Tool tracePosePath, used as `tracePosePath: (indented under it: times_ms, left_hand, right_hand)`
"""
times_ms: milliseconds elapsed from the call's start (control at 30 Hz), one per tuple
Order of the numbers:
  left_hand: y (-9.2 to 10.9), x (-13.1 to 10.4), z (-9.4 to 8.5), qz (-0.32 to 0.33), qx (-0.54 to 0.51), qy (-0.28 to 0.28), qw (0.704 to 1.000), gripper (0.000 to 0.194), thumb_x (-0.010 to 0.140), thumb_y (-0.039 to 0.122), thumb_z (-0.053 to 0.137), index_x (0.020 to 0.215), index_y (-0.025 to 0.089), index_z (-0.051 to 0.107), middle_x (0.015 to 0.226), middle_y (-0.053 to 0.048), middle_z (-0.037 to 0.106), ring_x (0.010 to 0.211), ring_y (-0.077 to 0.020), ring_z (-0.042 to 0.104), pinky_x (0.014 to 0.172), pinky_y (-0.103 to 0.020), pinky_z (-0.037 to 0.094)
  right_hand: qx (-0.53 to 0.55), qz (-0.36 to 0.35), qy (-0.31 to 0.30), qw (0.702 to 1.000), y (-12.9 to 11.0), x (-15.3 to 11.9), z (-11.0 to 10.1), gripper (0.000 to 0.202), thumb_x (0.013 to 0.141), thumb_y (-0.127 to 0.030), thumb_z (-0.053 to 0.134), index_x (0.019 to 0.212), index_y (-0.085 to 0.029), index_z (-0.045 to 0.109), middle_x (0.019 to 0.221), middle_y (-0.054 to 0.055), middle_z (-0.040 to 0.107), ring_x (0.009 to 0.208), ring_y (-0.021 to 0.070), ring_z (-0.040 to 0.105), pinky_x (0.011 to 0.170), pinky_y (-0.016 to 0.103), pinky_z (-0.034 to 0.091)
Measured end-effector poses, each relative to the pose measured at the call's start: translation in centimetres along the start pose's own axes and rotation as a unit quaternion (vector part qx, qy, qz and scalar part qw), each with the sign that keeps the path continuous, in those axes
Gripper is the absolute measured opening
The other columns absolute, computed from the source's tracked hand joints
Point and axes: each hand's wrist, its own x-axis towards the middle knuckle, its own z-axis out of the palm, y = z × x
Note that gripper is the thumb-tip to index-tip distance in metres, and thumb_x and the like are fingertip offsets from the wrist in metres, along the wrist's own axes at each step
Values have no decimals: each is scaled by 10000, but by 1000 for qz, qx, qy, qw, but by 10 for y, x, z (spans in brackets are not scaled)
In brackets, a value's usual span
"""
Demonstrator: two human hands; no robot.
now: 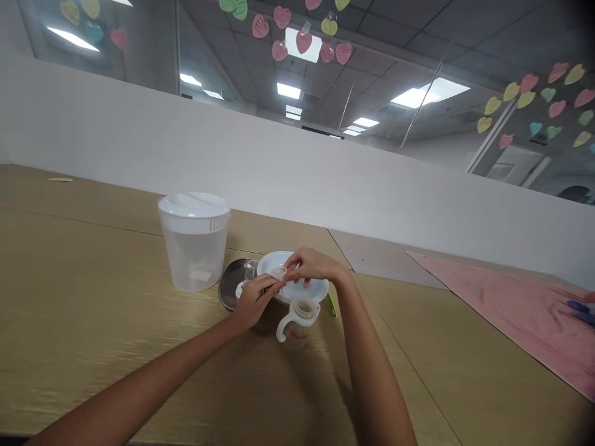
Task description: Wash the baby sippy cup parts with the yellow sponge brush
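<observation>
Both hands meet over a white bowl (pixel 267 261). Between their fingers is a small, round, clear plastic piece (pixel 279 272), too small to name. My left hand (pixel 253 300) is closed around its lower left side. My right hand (pixel 310 265) pinches at its right side from above, with the other fingers curled. Just in front of the hands stands a clear measuring jug (pixel 297 337) with a white rim, a curved white handle and red print. Left of the bowl, a dark metal tray (pixel 228 286) holds a small clear cup (pixel 251 270) and a white part, partly hidden by my left hand.
A translucent bucket (pixel 194 257) with a white lid stands behind and left of the tray. Something bright green (pixel 331 305) lies right of the bowl. Pink cloth (pixel 506 316) covers the table's right side, with a blue object (pixel 581 310) at the edge. A white wall (pixel 260 167) closes the back.
</observation>
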Motion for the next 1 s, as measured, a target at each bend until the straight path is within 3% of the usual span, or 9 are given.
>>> tracePosePath:
  times_ms: [133, 300, 533, 633, 767, 867, 1000]
  left_hand:
    - [0, 0, -3, -5, -7, 5, 1000, 304, 876, 374, 459, 857, 170, 684, 881, -37, 665, 793, -157, 577, 717, -253, 429]
    - [2, 1, -8, -5, -13, -19, 1000, 317, 888, 380, 436, 869, 183, 683, 879, -29, 663, 800, -157, 585, 740, -259, 436]
    - [-6, 7, -22, 14, 13, 35, 999, 268, 859, 351, 487, 981, 191, 663, 1011, -59, 657, 932, -182, 594, 839, -285, 445]
    - [-9, 10, -34, 0, 20, 94, 995, 262, 856, 352, 493, 908, 178, 682, 936, -57, 675, 869, -174, 604, 799, -275, 453]
    - [-8, 13, -44, -46, 20, 164, 985, 260, 803, 378, 563, 774, 152, 688, 720, -31, 673, 696, -157, 599, 670, -249, 449]
    - [-8, 11, -44, -68, 5, 190, 979, 356, 820, 421, 524, 641, 145, 660, 523, 2, 592, 531, -125, 545, 571, -234, 421]
    - [-8, 4, -37, -31, -11, 177, 984, 504, 887, 447, 380, 570, 145, 629, 473, -4, 555, 488, -114, 528, 575, -237, 429]
  right_hand:
    - [5, -54, -10, 998, 0, 12, 9, 190, 677, -276, 612, 805, -151, 673, 654, -1, 604, 577, 79, 528, 391, 132, 368]
    - [52, -57, -28, 997, 3, 14, 11, 179, 716, -286, 589, 816, -144, 634, 652, -7, 595, 509, 49, 485, 335, 122, 241]
    - [195, -76, 58, 976, 4, 9, 7, 155, 757, -262, 568, 848, -147, 520, 769, 31, 639, 506, 70, 544, 355, 143, 364]
    - [132, -37, 51, 989, 11, 8, 2, 96, 734, -206, 568, 795, -133, 563, 703, 23, 629, 504, 85, 554, 391, 168, 427]
    - [29, 66, 18, 997, 22, 10, -1, 53, 671, -117, 570, 706, -136, 605, 587, -6, 606, 477, 90, 551, 422, 179, 449]
    - [-27, 137, 18, 990, 30, 17, 4, 63, 645, -87, 578, 619, -144, 589, 504, -27, 575, 433, 86, 528, 464, 200, 468]
    - [-75, 192, 5, 978, 44, 31, 17, 138, 586, -61, 612, 500, -141, 541, 409, -15, 528, 410, 131, 530, 475, 269, 478]
